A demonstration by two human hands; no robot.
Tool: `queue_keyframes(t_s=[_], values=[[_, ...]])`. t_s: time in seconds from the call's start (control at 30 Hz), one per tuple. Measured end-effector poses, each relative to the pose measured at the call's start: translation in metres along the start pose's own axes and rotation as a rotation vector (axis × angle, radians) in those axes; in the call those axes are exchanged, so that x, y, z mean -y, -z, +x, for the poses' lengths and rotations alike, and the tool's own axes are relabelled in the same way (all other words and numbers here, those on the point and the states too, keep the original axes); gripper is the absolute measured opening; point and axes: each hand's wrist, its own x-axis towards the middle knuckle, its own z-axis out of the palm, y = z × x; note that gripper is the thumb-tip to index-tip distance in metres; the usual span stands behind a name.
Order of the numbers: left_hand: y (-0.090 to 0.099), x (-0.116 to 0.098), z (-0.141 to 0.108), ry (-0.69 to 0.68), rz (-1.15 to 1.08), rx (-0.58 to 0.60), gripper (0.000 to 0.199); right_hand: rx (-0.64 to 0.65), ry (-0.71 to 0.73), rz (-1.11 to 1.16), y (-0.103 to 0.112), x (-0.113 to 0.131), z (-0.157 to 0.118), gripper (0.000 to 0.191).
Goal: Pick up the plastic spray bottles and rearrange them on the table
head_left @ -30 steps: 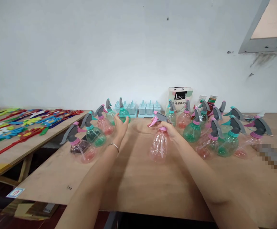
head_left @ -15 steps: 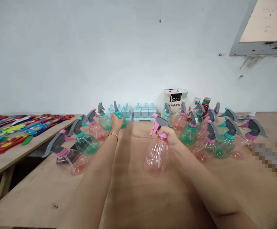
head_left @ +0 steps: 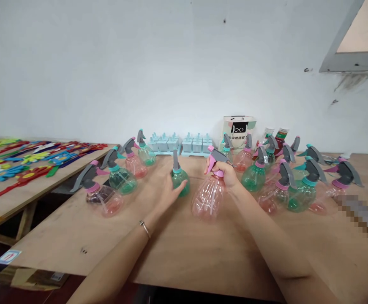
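My left hand is wrapped round the body of a green spray bottle with a grey and teal trigger head, thumb across its front. To the right, my right hand grips a clear pink spray bottle by its pink and grey head, fingers at the trigger and neck. Its ribbed body hangs upright over or on the table; I cannot tell whether it touches. On the left stand several more spray bottles, among them a pink one and a green one. Another group, with a green bottle, stands on the right.
Pale blue ice-pop moulds and a paper bag stand along the wall. Behind the right group are bottles with red contents. A second table at left carries colourful hand- and flower-shaped pieces. A blurred patch covers something at right.
My left hand has brought the green spray bottle from the back row towards me and rightward, beside the pink one. My right hand keeps its grip. The view has shifted slightly.
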Motion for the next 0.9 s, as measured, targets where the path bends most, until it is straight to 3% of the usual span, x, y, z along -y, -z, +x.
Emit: queue_keyframes(t_s=[0.1, 0.23, 0.5, 0.7, 0.8, 0.9], values=[[-0.005, -0.005, -0.02, -0.025, -0.083, 0.002, 0.068, 0.032, 0.041, -0.072, 0.001, -0.003, 0.0, 0.021], [-0.005, -0.009, -0.024, -0.061, -0.046, -0.005, 0.07, 0.085, 0.102, -0.152, -0.001, -0.003, -0.001, 0.022], [-0.001, -0.009, -0.022, -0.049, -0.046, 0.069, 0.068, -0.15, 0.078, -0.09, -0.003, -0.005, -0.002, 0.007], [-0.002, -0.012, -0.022, -0.093, -0.075, 0.013, 0.069, -0.123, 0.112, -0.22, -0.001, -0.004, -0.003, 0.021], [-0.001, -0.015, -0.021, -0.098, -0.094, 0.037, 0.071, -0.107, 0.204, -0.243, -0.001, -0.003, -0.002, 0.012], [-0.001, -0.015, -0.021, -0.091, -0.125, 0.061, 0.07, -0.194, 0.241, -0.198, 0.004, -0.006, 0.003, 0.004]])
